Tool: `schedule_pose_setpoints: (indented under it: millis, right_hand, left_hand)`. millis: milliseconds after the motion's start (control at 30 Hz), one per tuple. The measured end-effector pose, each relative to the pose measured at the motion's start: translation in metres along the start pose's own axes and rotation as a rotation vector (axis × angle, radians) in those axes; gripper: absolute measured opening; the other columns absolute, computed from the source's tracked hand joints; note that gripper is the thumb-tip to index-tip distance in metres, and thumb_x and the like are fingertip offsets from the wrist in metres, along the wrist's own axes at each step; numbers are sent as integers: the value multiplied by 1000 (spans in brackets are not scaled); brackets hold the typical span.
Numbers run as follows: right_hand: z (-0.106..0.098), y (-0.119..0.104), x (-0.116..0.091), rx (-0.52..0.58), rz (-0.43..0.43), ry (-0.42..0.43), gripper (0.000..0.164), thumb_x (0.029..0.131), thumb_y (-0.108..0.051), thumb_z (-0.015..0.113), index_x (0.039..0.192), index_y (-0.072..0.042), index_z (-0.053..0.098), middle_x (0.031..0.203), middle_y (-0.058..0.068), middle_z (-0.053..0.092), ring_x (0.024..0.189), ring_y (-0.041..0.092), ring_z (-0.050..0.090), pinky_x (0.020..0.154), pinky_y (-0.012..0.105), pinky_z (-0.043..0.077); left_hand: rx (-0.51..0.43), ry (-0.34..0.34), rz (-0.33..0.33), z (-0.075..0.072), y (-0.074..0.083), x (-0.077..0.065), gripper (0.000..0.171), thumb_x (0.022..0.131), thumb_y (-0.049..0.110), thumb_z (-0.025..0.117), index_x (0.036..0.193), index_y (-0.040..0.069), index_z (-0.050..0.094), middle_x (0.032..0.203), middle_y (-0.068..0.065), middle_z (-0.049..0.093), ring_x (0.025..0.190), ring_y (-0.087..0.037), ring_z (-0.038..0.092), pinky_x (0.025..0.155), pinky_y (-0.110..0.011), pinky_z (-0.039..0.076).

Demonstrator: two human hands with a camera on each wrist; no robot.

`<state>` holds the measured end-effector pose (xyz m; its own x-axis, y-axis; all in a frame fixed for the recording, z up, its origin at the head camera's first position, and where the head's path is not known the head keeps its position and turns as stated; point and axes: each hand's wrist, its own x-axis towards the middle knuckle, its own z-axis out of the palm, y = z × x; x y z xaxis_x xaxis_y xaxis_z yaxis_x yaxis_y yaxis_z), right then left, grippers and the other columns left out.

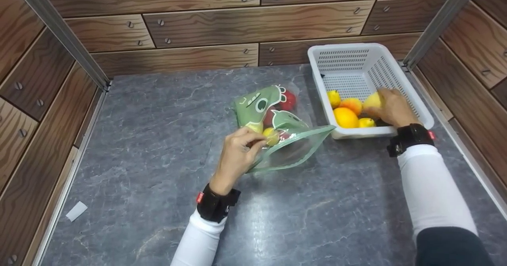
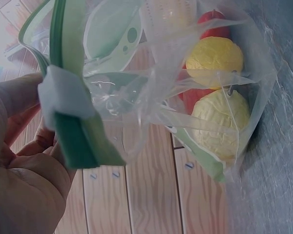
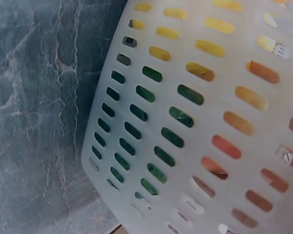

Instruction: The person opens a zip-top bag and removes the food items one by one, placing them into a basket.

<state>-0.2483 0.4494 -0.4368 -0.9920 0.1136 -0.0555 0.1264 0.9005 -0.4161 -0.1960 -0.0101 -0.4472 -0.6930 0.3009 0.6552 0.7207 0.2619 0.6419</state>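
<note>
The left hand [image 1: 237,153] pinches the near edge of a green, see-through bag [image 1: 247,106] between thumb and fingers, and the bag lies in the middle of the table [image 1: 158,127] with red fruit [image 1: 289,100] and yellow fruit [image 1: 271,136] in it. On the right, the right hand [image 1: 394,108] reaches into a white basket [image 1: 317,73], its fingers curled on a pale fruit [image 1: 372,101], just right of an orange [image 1: 345,117] and a peach [image 1: 351,104].
</note>
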Motion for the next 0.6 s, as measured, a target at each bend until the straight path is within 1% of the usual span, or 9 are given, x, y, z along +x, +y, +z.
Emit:
schedule_pose_setpoints:
  millis: [133,200,433,600]
  right_hand:
    - [0,0,1,34,9,-44,83,97,-30,70,157,8,27,152,44,26,137,59,30,114,71,26]
    - [1,-1,2,25,7,-59,82,97,-30,69,157,8,27,153,44,26,138,59,29,116,71,24]
    - [6,-1,5,-4,5,-122,82,97,-31,68,156,10,27,150,43,30,133,55,33,115,71,25]
    - [7,-2,6,-3,31,-144,85,98,-36,67,158,7,26,154,41,27,135,54,31,117,72,21]
  left_hand:
    - [4,-11,-15,-1,1,0,7,86,2,81,92,1,80,83,-7,69,71,-16,64,63,-32,57]
    - [4,-10,-19,0,1,-1,7,85,1,81,92,1,80,83,-7,70,72,-17,64,63,-31,58]
    - [4,-10,-12,0,1,-1,8,85,2,81,93,1,80,83,-7,70,72,-17,64,64,-26,56]
    - [7,-8,1,0,1,0,7,86,3,81,92,0,79,84,-8,70,72,-17,65,64,-26,56]
